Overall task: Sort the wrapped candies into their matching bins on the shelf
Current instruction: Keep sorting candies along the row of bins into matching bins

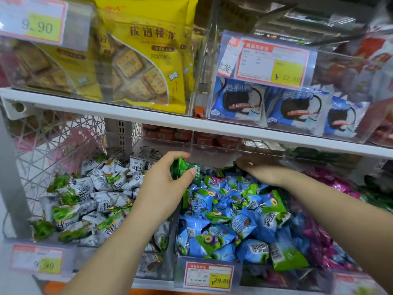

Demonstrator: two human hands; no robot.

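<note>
My left hand point(163, 182) pinches a green wrapped candy point(182, 167) between thumb and fingers, above the divider between two clear bins. The left bin point(42, 243) holds white-and-green candies point(91, 199). The middle bin point(251, 279) holds blue-and-green candies point(231, 220). My right hand point(259, 169) reaches deep into the back of the middle bin, palm down on the candies; its fingertips are hidden under the shelf edge.
A third bin of pink and purple candies point(331, 241) stands to the right. The white shelf board point(148, 118) above carries yellow cracker bags point(146, 60) and blue cookie packs point(240, 101). Price tags point(209, 275) hang on the bin fronts.
</note>
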